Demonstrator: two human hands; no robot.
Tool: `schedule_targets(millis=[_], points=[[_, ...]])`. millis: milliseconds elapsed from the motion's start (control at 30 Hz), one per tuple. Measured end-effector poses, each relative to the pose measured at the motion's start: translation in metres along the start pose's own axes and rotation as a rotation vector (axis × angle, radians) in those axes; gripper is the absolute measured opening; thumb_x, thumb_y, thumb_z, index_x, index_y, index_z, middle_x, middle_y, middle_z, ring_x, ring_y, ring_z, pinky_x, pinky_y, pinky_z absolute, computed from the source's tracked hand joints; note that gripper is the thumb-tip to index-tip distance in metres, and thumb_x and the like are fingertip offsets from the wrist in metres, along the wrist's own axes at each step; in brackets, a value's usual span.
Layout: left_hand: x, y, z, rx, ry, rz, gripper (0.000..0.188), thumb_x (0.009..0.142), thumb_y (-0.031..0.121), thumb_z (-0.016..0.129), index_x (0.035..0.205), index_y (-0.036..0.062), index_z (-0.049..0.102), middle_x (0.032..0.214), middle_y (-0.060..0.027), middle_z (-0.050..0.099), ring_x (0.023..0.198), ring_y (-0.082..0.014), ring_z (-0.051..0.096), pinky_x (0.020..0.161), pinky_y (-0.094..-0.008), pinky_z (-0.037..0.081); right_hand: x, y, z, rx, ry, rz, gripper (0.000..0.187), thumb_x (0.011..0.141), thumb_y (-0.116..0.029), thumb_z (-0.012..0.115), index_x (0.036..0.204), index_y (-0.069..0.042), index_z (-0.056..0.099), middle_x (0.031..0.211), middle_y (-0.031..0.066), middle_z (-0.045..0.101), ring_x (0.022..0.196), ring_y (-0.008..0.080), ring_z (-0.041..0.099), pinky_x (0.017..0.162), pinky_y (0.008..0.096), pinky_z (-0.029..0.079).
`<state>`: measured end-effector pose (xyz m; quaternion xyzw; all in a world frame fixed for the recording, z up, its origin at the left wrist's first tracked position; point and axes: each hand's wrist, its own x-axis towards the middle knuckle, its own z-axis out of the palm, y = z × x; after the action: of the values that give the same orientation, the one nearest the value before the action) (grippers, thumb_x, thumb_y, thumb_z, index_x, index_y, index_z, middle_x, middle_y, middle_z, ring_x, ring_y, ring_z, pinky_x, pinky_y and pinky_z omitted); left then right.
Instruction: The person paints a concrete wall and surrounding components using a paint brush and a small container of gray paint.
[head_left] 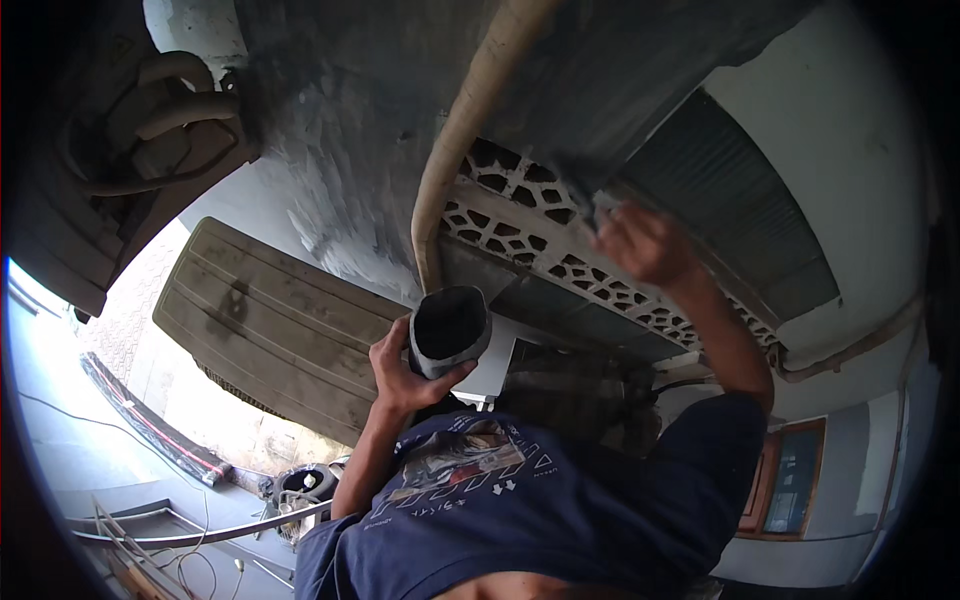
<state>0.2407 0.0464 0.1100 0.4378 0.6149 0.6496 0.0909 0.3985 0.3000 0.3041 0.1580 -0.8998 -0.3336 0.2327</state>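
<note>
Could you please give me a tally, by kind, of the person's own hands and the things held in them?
Hands: 2 (left hand, right hand)
Open-topped containers: 1 (dark container, in the left hand)
Blurred items, exact kind unclear: 1 (grey item, in the right hand)
Total: 4

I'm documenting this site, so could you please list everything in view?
Container: 1, dark grey, in the left hand
Tool: 1, blurred grey, in the right hand
Pipe: 1, beige, upper middle
Openwork wall: 1, whitish, behind right hand
Ribbed panel: 1, brownish, left of container
Box: 1, white, behind container
Window: 1, brown-framed, lower right
Wrapped bundle: 1, dark, far left
Curved pipes: at least 2, beige, upper left
Loose items: count unclear, mixed, lower left
Shirt: 1, navy, lower middle
Left hand: 1, bare, around container
Right hand: 1, bare, right of centre
</note>
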Motion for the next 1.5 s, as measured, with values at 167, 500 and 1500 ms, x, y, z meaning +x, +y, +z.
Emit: schedule_targets(millis=[167, 500, 1500], points=[[-0.001, 0.001, -0.003, -0.006, 0.012, 0.017, 0.064, 0.059, 0.028, 0.088, 0.107, -0.0057, 0.061, 0.092, -0.0154, 0.071, 0.085, -0.0218, 0.071, 0.077, -0.0321, 0.056, -0.01, 0.02, 0.013, 0.107, 0.014, 0.007, 0.018, 0.081, -0.014, 0.073, 0.08, 0.0, 0.061, 0.076, 0.0082, 0.061, 0.064, 0.0187, 0.062, 0.046, 0.0288, 0.053], [0.008, -0.003, 0.003, -0.031, 0.024, 0.044, 0.064, 0.059, 0.028, 0.088, 0.106, -0.0067, 0.061, 0.09, -0.0159, 0.071, 0.084, -0.0231, 0.071, 0.076, -0.0328, 0.056, 0.033, 0.119, -0.118, -0.53, 0.359, 0.146, 0.022, 0.075, -0.003, 0.079, 0.079, -0.001, 0.058, 0.072, 0.0097, 0.061, 0.058, 0.0211, 0.062, 0.046, 0.0322, 0.05], [0.007, 0.012, 0.01, -0.005, -0.101, -0.015, 0.067, 0.06, 0.03, 0.088, 0.109, -0.0066, 0.062, 0.091, -0.0152, 0.071, 0.084, -0.0199, 0.071, 0.078, -0.0319, 0.056, 0.006, 0.086, -0.093, -0.13, -0.04, 0.182, 0.018, 0.081, -0.012, 0.074, 0.078, 0.0, 0.06, 0.068, 0.0065, 0.057, 0.057, 0.0147, 0.059, 0.043, 0.0299, 0.047]])
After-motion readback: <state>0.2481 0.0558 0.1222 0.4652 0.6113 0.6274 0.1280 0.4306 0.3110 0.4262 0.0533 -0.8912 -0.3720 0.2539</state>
